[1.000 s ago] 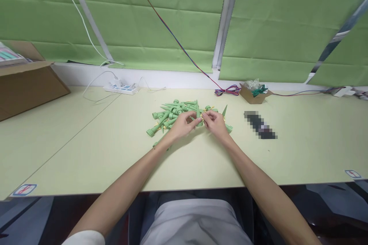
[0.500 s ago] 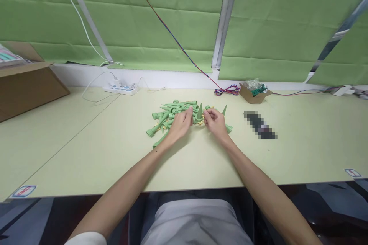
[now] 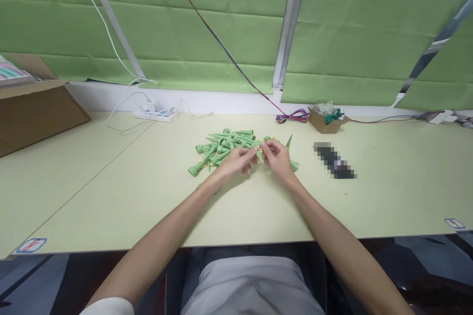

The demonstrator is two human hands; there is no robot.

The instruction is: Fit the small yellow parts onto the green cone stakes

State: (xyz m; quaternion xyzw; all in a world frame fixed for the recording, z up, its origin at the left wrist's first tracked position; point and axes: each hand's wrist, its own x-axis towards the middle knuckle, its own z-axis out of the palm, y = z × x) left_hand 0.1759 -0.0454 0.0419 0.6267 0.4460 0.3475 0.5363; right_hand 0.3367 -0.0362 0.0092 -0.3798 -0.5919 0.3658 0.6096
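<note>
A pile of green plastic watering spikes (image 3: 212, 150), with small yellow pieces among them, lies at the middle of the table. My left hand (image 3: 238, 161) is closed around one green spike (image 3: 259, 155), its tip pointing down between my hands. Fingers hide much of that spike. Close by on the right, my right hand (image 3: 277, 157) pinches at the upper end of the same spike; whatever sits between its fingertips is too small to make out. Another green spike (image 3: 289, 141) sticks up just beyond my right hand.
On the left stands a cardboard box (image 3: 40, 115). A white power strip (image 3: 157, 114) and its cables lie near the wall. At the back right are a coiled red-blue wire (image 3: 291, 116) and a small carton (image 3: 327, 123). A pixelated dark object (image 3: 334, 161) lies at right.
My left hand has moved slightly right and turned. The spike between my hands has swung from tip up to tip down. My right hand has barely moved.
</note>
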